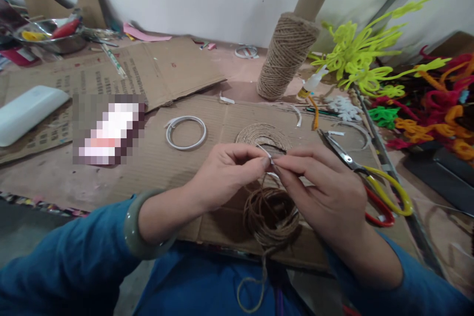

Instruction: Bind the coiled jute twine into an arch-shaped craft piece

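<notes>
My left hand (pixel 225 173) and my right hand (pixel 326 182) meet over the cardboard, thumbs and forefingers pinched together on a thin white strip (pixel 270 157). Most of that strip is hidden by the fingers. Just behind the fingertips lies a flat round coil of twine (pixel 255 132), partly covered by my hands. Below them is a loose bundle of brown twine (pixel 272 215), one end looping down over my lap. A white ring (pixel 204 133) of coiled strip rests to the left. Scissors (pixel 348 159) with yellow and red handles lie beside my right hand, blades half apart.
A tall twine spool (pixel 287 54) leans at the back, near a small glue bottle (pixel 311 84). Yellow fuzzy-stem flowers (pixel 355 49) and colourful ones (pixel 444 103) crowd the right. On the left are a blurred-out phone (pixel 111 131), a white case (pixel 31 111) and a metal bowl (pixel 66 43).
</notes>
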`<state>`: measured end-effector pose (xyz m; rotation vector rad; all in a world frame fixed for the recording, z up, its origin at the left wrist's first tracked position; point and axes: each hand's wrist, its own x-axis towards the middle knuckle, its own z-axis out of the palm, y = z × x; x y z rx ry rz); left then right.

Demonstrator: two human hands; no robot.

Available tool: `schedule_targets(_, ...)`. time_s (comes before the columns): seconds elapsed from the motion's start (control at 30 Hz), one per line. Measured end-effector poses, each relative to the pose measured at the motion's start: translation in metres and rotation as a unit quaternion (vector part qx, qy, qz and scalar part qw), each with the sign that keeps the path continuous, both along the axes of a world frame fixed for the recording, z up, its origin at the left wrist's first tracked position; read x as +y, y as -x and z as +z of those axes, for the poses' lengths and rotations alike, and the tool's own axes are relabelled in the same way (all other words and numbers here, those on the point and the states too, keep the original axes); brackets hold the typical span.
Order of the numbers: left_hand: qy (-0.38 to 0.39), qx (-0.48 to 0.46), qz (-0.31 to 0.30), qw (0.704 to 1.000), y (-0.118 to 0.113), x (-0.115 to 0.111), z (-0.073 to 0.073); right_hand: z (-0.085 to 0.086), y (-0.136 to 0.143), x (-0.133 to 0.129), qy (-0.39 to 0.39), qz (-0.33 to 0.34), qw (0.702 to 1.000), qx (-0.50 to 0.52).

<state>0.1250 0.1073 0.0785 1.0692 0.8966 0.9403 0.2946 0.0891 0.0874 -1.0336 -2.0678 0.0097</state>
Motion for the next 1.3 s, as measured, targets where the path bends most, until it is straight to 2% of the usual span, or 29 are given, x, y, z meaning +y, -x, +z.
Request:
schedule_targets(0.4,-0.013,-0.037,-0.011,0.999,0.0,0.0,-0.002,0.002,-0.001,0.0,-0.001,0.002,1.0,0.001)
schedule_targets(0.7,-0.018,-0.004,0.009,1.0,0.001,0.003,-0.001,0.0,0.001,0.002,0.062,0.046,0.997,0.031)
schedule_targets(0.83,-0.008,-0.002,-0.019,1.0,0.002,0.004,0.002,0.002,-0.004,0.004,0.11,0.045,0.992,0.051)
schedule_targets(0.9,0.001,0.006,-0.054,0.999,0.003,0.004,0.005,0.003,-0.008,0.006,0.111,0.047,0.992,0.045)
schedule_targets(1.07,0.017,0.074,-0.152,0.985,0.005,0.002,0.013,0.002,-0.014,0.01,0.129,0.132,0.983,-0.013)
schedule_targets(1.2,0.03,0.089,-0.173,0.98,0.005,0.001,0.017,0.002,-0.016,0.015,0.153,0.124,0.979,-0.043)
schedule_targets(1.3,0.035,0.101,-0.174,0.979,0.006,0.002,0.018,0.004,-0.019,0.019,0.17,0.146,0.973,-0.05)
